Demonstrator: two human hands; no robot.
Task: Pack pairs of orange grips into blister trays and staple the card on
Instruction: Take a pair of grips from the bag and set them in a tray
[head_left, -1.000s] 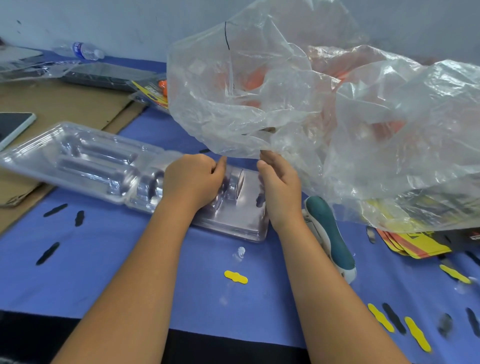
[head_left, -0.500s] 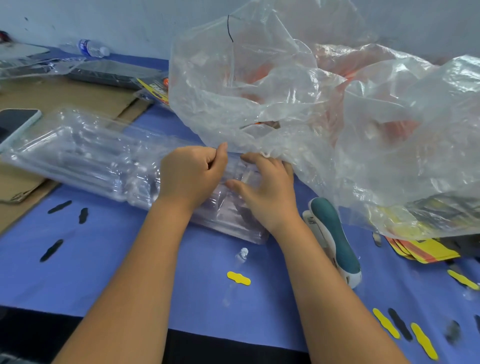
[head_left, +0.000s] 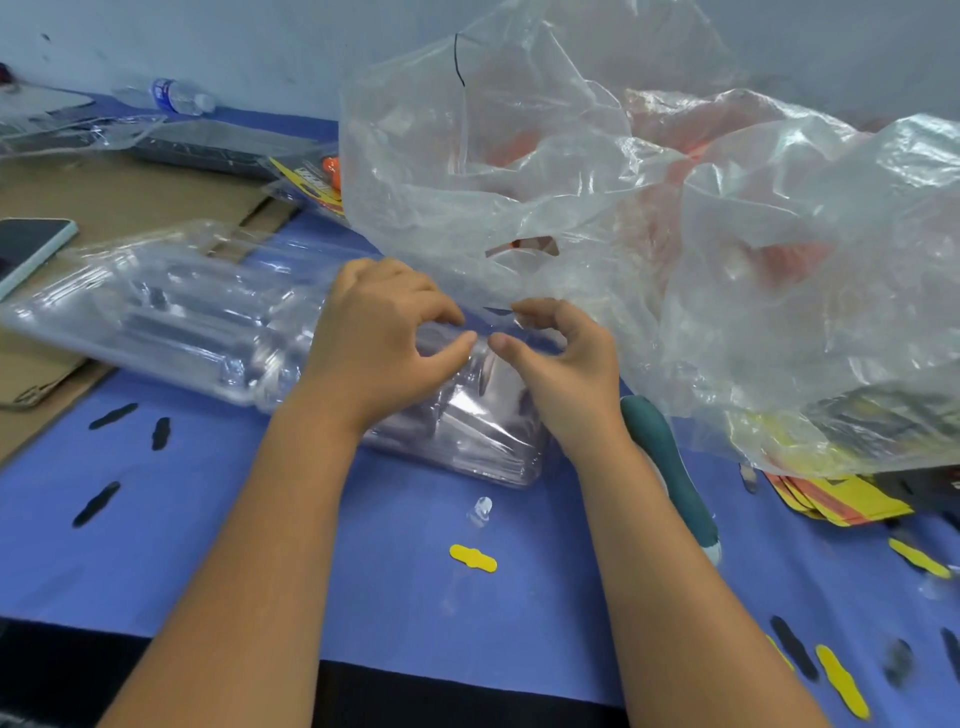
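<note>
A stack of clear blister trays (head_left: 171, 322) lies across the blue table (head_left: 363, 571), blurred by motion. My left hand (head_left: 374, 338) and my right hand (head_left: 556, 358) meet over its right end. Both pinch the upper rim of the top tray between thumb and curled fingers. A big clear plastic bag (head_left: 597, 197) just behind the hands holds orange grips (head_left: 779, 260), dimly seen through the film. A teal stapler (head_left: 660, 441) lies right of my right forearm. Yellow printed cards (head_left: 841, 499) stick out from under the bag at the right.
A phone (head_left: 31, 244) rests on brown cardboard (head_left: 104, 197) at the left. A water bottle (head_left: 176, 96) and dark trays (head_left: 208, 148) lie at the back by the wall. A finished pack (head_left: 317, 176) sits near the bag. Yellow and black punch-outs (head_left: 472, 558) litter the cloth.
Both hands have come together on the tray stack's right end and now pinch its rim; the stack has lifted and shifted, and it blurs.
</note>
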